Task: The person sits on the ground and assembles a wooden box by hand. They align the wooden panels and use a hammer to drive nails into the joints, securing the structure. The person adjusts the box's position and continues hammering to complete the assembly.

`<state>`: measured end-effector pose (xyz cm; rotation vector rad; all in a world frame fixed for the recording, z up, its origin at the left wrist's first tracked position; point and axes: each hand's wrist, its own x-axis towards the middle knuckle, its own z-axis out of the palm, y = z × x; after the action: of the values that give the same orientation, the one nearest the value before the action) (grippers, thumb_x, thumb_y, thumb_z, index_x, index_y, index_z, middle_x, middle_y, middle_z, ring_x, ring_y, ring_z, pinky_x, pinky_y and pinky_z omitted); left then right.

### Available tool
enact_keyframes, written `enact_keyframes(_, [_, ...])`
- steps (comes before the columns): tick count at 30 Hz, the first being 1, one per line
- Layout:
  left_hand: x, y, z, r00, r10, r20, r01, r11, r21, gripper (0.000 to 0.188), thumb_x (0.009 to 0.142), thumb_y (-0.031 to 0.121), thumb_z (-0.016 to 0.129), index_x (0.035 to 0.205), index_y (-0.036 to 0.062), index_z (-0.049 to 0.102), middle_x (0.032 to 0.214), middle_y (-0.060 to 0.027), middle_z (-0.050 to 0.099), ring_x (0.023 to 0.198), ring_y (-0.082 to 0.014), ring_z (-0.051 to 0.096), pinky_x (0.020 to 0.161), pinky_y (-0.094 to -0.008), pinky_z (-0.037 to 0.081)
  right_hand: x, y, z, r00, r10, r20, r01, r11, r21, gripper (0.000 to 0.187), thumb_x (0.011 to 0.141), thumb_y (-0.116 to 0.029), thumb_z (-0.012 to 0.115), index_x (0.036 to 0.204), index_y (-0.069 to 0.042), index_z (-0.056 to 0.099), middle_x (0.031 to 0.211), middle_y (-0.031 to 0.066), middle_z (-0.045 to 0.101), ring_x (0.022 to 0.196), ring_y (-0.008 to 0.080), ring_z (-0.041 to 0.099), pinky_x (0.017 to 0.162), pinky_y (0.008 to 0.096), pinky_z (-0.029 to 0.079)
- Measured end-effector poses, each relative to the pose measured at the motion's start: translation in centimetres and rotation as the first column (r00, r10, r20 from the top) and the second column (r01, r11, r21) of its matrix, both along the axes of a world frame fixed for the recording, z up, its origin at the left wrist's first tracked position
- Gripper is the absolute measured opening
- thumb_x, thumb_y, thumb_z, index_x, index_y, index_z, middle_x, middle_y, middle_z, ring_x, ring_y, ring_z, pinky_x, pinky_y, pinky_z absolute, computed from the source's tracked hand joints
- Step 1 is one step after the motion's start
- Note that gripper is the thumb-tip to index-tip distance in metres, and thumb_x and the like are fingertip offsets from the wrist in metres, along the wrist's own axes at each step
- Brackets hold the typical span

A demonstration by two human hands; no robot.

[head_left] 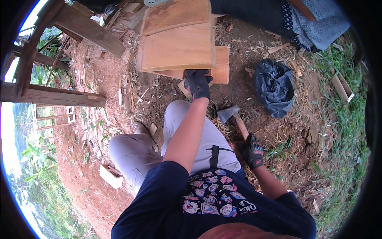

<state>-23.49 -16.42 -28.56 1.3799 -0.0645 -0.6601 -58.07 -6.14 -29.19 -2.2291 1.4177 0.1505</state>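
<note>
A hatchet (pixel 240 125) with a grey metal head and a pale wooden handle is in my right hand (pixel 253 151), whose gloved fingers wrap round the handle's lower end. Its head lies low over the dirt beside my knee. Farther off, my left hand (pixel 197 84), in a dark glove, grips the near edge of a wooden box-like piece (pixel 179 46) made of joined, light-brown boards. Its fingertips are partly hidden at that edge. A smaller flat board (pixel 222 65) shows just beneath it on the right.
A crumpled black plastic bag (pixel 273 88) lies on the dirt at right. Beyond it sits another person (pixel 314 24), partly visible. Wooden beams (pixel 59 95) stand at left. A small open box (pixel 111 176) is near my leg. Wood chips litter the ground, and grass grows at right.
</note>
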Motion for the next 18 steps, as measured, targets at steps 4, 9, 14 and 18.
enact_keyframes(4, [0.3, -2.3, -2.3, 0.99, 0.138, -0.02, -0.136, 0.988, 0.076, 0.015, 0.101, 0.016, 0.067, 0.113, 0.0061, 0.067, 0.081, -0.0121, 0.072, 0.051, -0.0197, 0.065, 0.046, -0.0326, 0.056, -0.2, -0.4, -0.5, 0.992, -0.128, -0.017, 0.129, 0.991, 0.046, 0.053, 0.085, -0.048, 0.079, 0.108, -0.002, 0.065, 0.098, 0.025, 0.07, 0.09, 0.0467, 0.071, 0.076, 0.0568, 0.055])
enact_keyframes(9, [2.4, -2.3, -8.6, 0.927, 0.096, 0.364, -0.18, 0.962, 0.205, 0.02, 0.103, 0.013, 0.064, 0.121, 0.0046, 0.068, 0.088, -0.0119, 0.071, 0.061, -0.0206, 0.067, 0.049, -0.035, 0.057, 0.1, -0.3, -0.6, 0.99, -0.134, 0.049, 0.13, 0.988, 0.08, 0.054, 0.086, -0.047, 0.079, 0.113, -0.003, 0.064, 0.103, 0.0245, 0.07, 0.093, 0.0468, 0.07, 0.077, 0.0569, 0.055])
enact_keyframes(14, [-1.0, -3.6, -1.9, 0.994, 0.077, 0.081, -0.084, 0.993, 0.088, 0.022, 0.105, 0.013, 0.061, 0.122, 0.002, 0.068, 0.103, -0.0107, 0.07, 0.08, -0.0209, 0.069, 0.054, -0.0373, 0.059, -1.6, -0.3, -1.8, 0.981, -0.194, 0.022, 0.191, 0.976, 0.099, 0.059, 0.087, -0.049, 0.079, 0.12, -0.003, 0.061, 0.106, 0.0242, 0.07, 0.097, 0.0469, 0.07, 0.078, 0.0565, 0.055])
enact_keyframes(18, [-0.2, -3.2, -1.4, 0.989, 0.128, 0.076, -0.138, 0.981, 0.138, 0.024, 0.104, 0.015, 0.062, 0.123, 0.0003, 0.068, 0.1, -0.0117, 0.071, 0.075, -0.0204, 0.069, 0.054, -0.0379, 0.06, -0.9, -0.7, -1.3, 0.984, -0.179, 0.01, 0.176, 0.975, 0.133, 0.063, 0.087, -0.051, 0.079, 0.12, -0.002, 0.06, 0.106, 0.0248, 0.069, 0.096, 0.0475, 0.069, 0.079, 0.0568, 0.055])
